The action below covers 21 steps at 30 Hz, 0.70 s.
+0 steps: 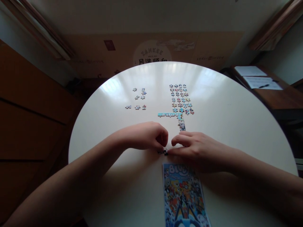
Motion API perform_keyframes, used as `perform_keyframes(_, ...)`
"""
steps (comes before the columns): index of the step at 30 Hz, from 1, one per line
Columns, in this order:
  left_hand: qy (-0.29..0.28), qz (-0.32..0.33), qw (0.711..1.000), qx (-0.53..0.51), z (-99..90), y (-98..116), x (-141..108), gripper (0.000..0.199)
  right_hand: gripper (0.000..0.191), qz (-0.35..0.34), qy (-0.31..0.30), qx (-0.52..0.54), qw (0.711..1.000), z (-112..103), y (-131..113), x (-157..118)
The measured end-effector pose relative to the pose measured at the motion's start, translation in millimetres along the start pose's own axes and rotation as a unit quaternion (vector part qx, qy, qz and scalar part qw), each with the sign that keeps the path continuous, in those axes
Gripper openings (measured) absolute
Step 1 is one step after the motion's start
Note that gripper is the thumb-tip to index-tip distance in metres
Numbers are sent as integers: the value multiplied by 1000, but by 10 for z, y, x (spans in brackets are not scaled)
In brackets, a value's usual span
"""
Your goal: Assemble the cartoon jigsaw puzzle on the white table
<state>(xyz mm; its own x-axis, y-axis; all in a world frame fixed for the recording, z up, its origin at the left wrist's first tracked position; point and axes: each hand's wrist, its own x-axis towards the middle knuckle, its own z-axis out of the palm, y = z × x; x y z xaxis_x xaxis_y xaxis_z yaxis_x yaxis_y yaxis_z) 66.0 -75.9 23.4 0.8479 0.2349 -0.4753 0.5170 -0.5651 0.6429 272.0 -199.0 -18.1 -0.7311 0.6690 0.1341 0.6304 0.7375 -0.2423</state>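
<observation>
Near the middle of the white table, a small dark-and-white puzzle piece (165, 151) lies between my two hands. My left hand (150, 135) has curled fingers, and its thumb tip is at the piece's left side. From the right, the lowest fingertip of my right hand (196, 146) presses against the piece, while the other fingers bend above it. More of the puzzle shows dimly under the left thumb. Beyond the hands is a joined puzzle border (169, 114): a blue top strip with a column running down its right side. My right hand hides the column's lower end.
Loose puzzle pieces (179, 94) stand in rows behind the border, and several others (137, 107) lie at the far left. A colourful picture sheet (183, 195) lies nearest me. On a brown side table (281, 94) at right are papers (255, 81) and a pen.
</observation>
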Motion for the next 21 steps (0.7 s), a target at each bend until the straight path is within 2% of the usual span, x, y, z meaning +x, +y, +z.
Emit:
perform_keyframes(3, 4, 5, 1000, 17, 6, 22, -16, 8, 26, 1, -6, 3, 1000, 2, -6, -5)
perform_keyframes(10, 66, -3, 993, 99, 65, 141, -67, 6, 28, 2, -3, 12, 1000, 3, -4, 2)
perform_keyframes(13, 72, 3, 992, 108, 86, 135, -56, 3, 28, 4, -1, 10, 1000, 0, -2, 2)
perform_keyframes(21, 58, 9, 994, 95, 92, 118, -29, 9, 29, 7, 2, 17, 1000, 2, -21, 6)
